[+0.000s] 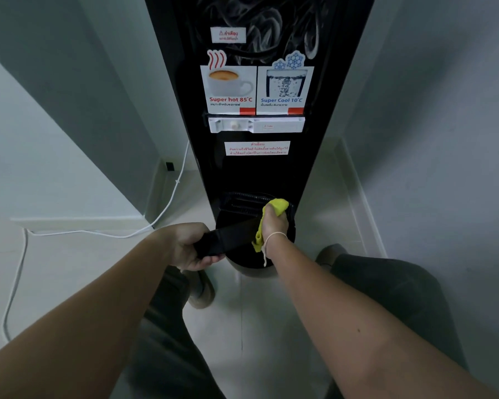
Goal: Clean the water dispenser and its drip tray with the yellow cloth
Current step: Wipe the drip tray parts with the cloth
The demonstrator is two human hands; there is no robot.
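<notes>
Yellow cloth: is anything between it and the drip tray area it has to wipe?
Nothing visible. The right hand already presses the yellow cloth against the drip tray, while the left hand holds a flat black piece off to the side.

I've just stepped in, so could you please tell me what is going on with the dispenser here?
A person is cleaning the black water dispenser, which stands in a corner. The left hand holds a flat black piece, apparently the drip tray's cover, lifted at an angle. The right hand presses a bunched yellow cloth into the open drip tray at the base. A white cable trails across the floor on the left.
</notes>
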